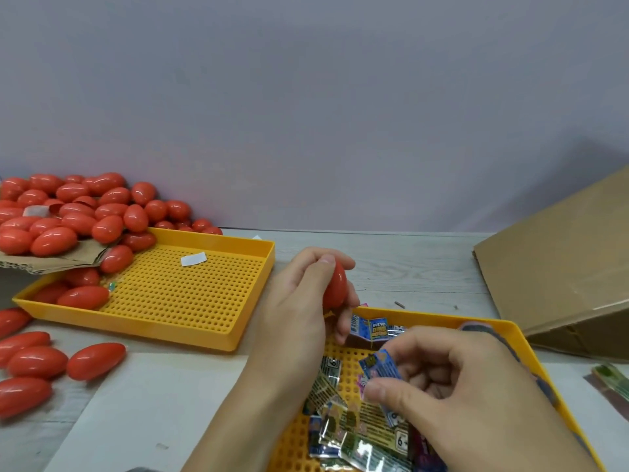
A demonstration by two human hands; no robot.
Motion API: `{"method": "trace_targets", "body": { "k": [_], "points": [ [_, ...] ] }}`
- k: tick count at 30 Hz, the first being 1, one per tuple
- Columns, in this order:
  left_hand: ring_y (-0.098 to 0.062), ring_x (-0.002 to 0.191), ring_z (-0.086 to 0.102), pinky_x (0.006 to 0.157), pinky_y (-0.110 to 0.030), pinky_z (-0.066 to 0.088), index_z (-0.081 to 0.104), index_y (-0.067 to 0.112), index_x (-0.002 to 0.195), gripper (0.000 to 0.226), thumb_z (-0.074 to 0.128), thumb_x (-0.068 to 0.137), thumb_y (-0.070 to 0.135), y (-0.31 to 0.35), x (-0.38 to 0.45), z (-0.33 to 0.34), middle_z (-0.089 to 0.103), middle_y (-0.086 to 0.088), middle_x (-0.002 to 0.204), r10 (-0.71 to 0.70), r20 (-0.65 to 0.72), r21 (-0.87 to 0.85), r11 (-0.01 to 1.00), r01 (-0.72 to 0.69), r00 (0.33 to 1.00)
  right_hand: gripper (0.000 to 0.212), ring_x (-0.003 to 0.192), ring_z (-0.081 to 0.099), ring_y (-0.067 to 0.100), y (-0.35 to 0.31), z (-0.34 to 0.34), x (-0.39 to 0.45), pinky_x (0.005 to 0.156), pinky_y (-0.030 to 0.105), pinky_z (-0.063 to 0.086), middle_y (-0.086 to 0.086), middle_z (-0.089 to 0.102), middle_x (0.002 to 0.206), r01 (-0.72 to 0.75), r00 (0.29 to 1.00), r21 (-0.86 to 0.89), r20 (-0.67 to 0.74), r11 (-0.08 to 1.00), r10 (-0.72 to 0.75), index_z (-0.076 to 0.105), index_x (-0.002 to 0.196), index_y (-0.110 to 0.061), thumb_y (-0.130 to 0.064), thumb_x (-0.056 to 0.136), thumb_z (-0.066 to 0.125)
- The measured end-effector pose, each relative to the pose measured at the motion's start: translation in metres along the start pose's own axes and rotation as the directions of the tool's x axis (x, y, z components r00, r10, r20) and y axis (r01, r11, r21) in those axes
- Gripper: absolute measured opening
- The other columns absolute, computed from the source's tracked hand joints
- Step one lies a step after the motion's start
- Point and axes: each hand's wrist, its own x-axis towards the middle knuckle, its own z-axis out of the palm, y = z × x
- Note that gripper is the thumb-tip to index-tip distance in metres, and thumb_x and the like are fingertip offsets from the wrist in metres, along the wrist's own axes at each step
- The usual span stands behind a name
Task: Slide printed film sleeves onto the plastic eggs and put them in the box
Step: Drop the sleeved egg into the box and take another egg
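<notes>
My left hand (299,301) grips one red plastic egg (335,287) upright above the near edge of the table's middle. My right hand (452,386) pinches a blue printed film sleeve (377,364) between thumb and fingers, just below and to the right of the egg. Beneath it lies a yellow perforated tray (531,349) holding several loose printed sleeves (354,430). A cardboard box (558,267) lies on its side at the right.
A second yellow perforated tray (190,298) sits left of centre with a few red eggs and a white slip. A large heap of red eggs (78,212) rests on cardboard at the far left. More eggs (37,362) lie on the table near the left edge.
</notes>
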Motion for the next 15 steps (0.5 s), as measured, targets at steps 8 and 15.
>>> {"method": "trace_targets", "body": {
  "k": [8,15],
  "points": [
    [-0.016,0.041,0.031,0.041,-0.024,0.033,0.052,0.016,0.057,0.033,0.064,0.081,0.035,0.004,-0.007,0.007,0.036,-0.006,0.054,-0.083,0.272,0.098,0.993,0.059,0.959,0.01,0.037,0.057,0.007,-0.006,-0.008,0.002,0.041,0.013,0.04,0.005,0.066,0.049,-0.075,0.983,0.268,-0.144,0.961,0.117,0.076,0.065,-0.032,-0.042,0.065,0.078],
    [-0.014,0.041,0.045,0.042,-0.025,0.041,0.069,0.024,0.087,0.032,0.08,0.068,0.048,0.006,-0.01,0.011,0.056,0.005,0.056,-0.129,0.253,0.314,0.948,0.044,0.959,0.015,0.039,0.052,0.005,-0.005,-0.008,0.012,0.042,0.014,0.042,0.007,0.064,0.049,0.011,0.973,0.42,-0.215,0.908,0.087,0.078,0.069,-0.028,-0.037,0.076,0.068]
  ]
}}
